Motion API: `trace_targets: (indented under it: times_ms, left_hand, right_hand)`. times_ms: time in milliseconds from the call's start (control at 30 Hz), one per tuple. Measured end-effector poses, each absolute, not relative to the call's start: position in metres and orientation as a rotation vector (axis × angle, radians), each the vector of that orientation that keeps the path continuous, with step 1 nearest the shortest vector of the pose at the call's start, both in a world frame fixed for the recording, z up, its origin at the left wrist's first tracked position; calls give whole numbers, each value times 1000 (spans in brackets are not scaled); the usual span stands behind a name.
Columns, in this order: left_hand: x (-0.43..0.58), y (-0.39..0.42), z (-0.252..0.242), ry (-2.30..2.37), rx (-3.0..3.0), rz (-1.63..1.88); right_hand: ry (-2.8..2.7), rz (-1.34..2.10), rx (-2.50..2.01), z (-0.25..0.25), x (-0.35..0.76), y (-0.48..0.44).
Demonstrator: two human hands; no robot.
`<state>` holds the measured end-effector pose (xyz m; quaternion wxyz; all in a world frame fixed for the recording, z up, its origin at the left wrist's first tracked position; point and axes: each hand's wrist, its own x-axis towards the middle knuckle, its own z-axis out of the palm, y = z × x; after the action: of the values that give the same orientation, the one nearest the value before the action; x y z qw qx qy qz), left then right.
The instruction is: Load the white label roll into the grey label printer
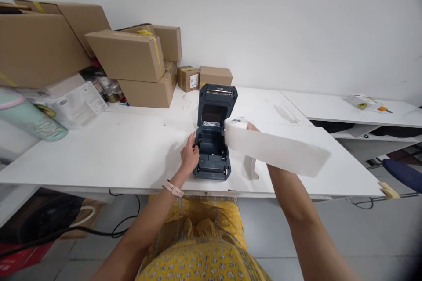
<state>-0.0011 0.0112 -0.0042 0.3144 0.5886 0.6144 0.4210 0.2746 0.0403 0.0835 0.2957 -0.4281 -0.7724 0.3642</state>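
A dark label printer [212, 151] stands on the white table with its lid [216, 105] raised and its inside bay uncovered. My left hand [190, 154] grips the printer's left side, fingers bent at the edge of the bay. Just right of the printer, above the table, my right hand [253, 127] is closed on a roll of white labels [238, 124]. A long loose strip [280, 149] trails from the roll to the right, in front of my right wrist. The roll and strip hide most of that hand's fingers.
Cardboard boxes [127, 55] are stacked at the back left, with two smaller ones [216, 76] behind the printer. A mint-green bottle [33, 116] leans at the far left. Scraps of backing paper [253, 169] lie on the table. Another white package [365, 102] rests at the far right.
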Motion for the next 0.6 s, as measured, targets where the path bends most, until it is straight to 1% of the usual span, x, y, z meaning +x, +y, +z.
trace_targets:
  times_ms: [67, 133, 233, 300, 467, 600]
  left_hand:
    - [-1, 11, -4, 1622, 1548, 1115]
    - [-2, 10, -3, 1628, 1550, 1114]
    - [-2, 9, -2, 1625, 1542, 1118]
    - [-2, 9, -3, 1621, 1539, 1125]
    - [-1, 11, -6, 1636, 1549, 1125]
    - [-2, 11, -5, 1635, 1553, 1111]
  right_hand:
    - [-2228, 932, -1144, 90, 237, 48]
    - [-2461, 819, -1241, 92, 205, 59]
    - [-2730, 607, -1420, 84, 176, 74]
    - [-2802, 536, -1501, 74, 169, 81]
    - [-2891, 548, -1580, 57, 163, 87]
    - [-2917, 571, -1617, 59, 161, 88]
